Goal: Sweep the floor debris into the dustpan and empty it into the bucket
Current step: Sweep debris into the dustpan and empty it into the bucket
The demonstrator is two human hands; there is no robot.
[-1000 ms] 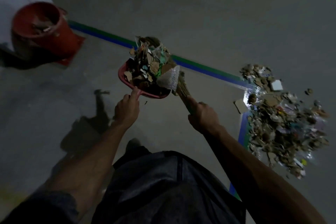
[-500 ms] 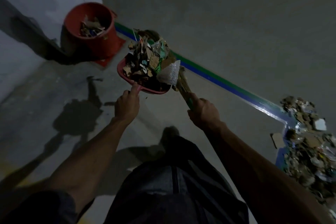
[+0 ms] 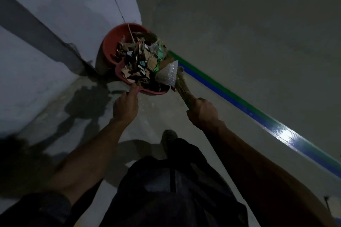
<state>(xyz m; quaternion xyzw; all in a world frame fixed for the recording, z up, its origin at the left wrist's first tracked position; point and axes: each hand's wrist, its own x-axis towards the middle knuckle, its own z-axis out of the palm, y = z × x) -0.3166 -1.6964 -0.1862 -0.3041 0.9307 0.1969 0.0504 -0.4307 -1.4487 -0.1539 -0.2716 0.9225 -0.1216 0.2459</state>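
Observation:
A red dustpan heaped with debris of cardboard scraps, paper and a white bubble-wrap piece hangs in the air, its front end over the red bucket. My left hand grips the dustpan's handle from below. My right hand grips the green handle of a short straw broom, whose bristles press against the right side of the heap. The bucket stands on the floor against the wall; its inside is largely hidden by the load.
A pale wall with a dark diagonal band runs along the left, meeting the grey floor at the bucket. A green and blue floor stripe runs from the bucket toward the lower right. My dark-trousered leg and shoe are below.
I have moved closer to the bucket, so the loaded dustpan now hangs over its rim. The debris pile on the floor has left the view on the right. Both grips are unchanged.

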